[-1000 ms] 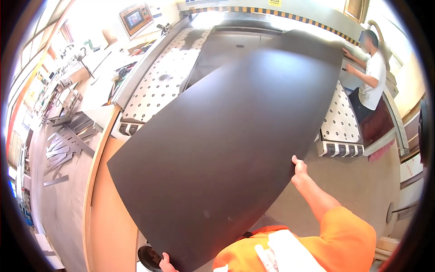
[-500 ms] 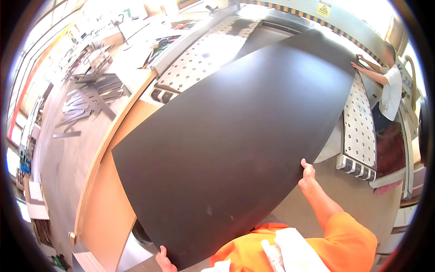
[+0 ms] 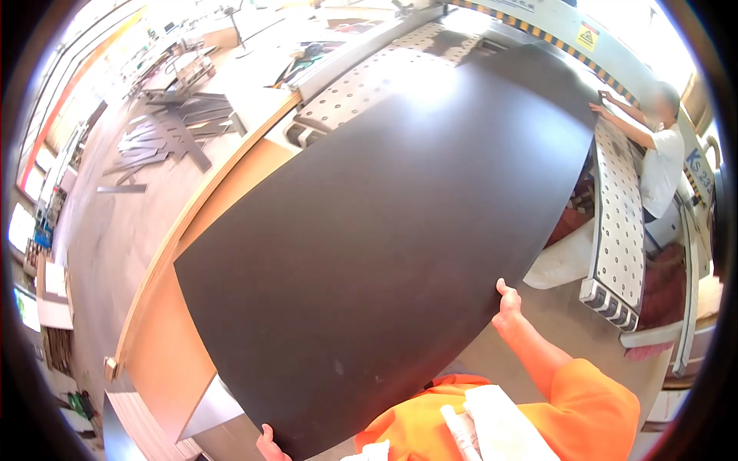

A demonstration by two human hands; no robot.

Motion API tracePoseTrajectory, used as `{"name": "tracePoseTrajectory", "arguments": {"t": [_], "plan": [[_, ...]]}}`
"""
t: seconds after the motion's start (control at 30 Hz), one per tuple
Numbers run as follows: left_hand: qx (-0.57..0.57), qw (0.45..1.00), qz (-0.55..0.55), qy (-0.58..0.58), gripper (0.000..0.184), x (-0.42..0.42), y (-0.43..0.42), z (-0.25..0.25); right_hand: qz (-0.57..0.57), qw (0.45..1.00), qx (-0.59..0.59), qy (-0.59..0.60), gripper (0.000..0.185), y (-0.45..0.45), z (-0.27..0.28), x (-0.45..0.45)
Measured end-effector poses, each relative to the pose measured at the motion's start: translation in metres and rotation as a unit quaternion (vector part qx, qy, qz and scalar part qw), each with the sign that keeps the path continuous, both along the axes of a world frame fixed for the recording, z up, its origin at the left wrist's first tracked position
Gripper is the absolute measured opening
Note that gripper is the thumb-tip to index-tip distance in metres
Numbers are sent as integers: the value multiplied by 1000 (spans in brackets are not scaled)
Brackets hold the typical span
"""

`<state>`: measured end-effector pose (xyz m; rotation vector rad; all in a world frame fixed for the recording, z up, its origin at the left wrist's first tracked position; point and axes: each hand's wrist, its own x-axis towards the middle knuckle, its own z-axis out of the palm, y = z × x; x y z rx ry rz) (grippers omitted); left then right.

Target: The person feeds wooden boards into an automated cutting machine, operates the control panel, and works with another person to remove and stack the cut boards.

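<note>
A large dark panel [image 3: 369,253] stretches from my body toward the machine at the back. Low in the view, my left hand [image 3: 270,444] grips its near left corner, thumb on top and the other fingers hidden beneath. On the panel's right edge, my right hand [image 3: 507,306] is closed with the thumb showing above; its remaining fingers are partly hidden under the panel. The far right edge is touched by both hands of a co-worker [image 3: 663,161] in a white shirt.
Perforated white machine tables [image 3: 619,223] lie right of and behind the panel, below a striped machine beam [image 3: 553,42]. To the left stands a wood-coloured board stack [image 3: 165,361] with a raised edge. Dark offcuts [image 3: 173,138] litter the floor at upper left.
The panel and both my hands have shifted slightly left in view. More of the right machine table and the floor beneath shows. Both hands keep their hold on the panel.
</note>
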<state>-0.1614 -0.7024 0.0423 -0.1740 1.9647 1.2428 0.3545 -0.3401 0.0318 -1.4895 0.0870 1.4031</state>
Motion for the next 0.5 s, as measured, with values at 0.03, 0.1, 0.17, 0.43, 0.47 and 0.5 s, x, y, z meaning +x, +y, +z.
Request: {"name": "tracePoseTrajectory", "arguments": {"t": [0.03, 0.1, 0.17, 0.43, 0.47, 0.5], "plan": [[-2, 1000, 12, -3, 55, -1, -10, -2, 11, 1000, 0, 0, 47, -1, 1, -8], [-4, 1000, 24, -12, 55, -7, -26, -12, 20, 1000, 3, -1, 47, -8, 6, -22], [2, 1000, 20, -9, 57, -2, -35, -3, 30, 1000, 5, 4, 47, -14, 5, -33], [93, 991, 82, 56, 44, -12, -110, -16, 85, 996, 16, -3, 49, -32, 0, -85], [46, 991, 100, 70, 44, -13, -127, -21, 116, 992, 32, 40, 48, -34, -24, -75], [5, 988, 144, 56, 42, -14, -138, -30, 131, 989, 33, 65, 50, -31, -34, -71]]}}
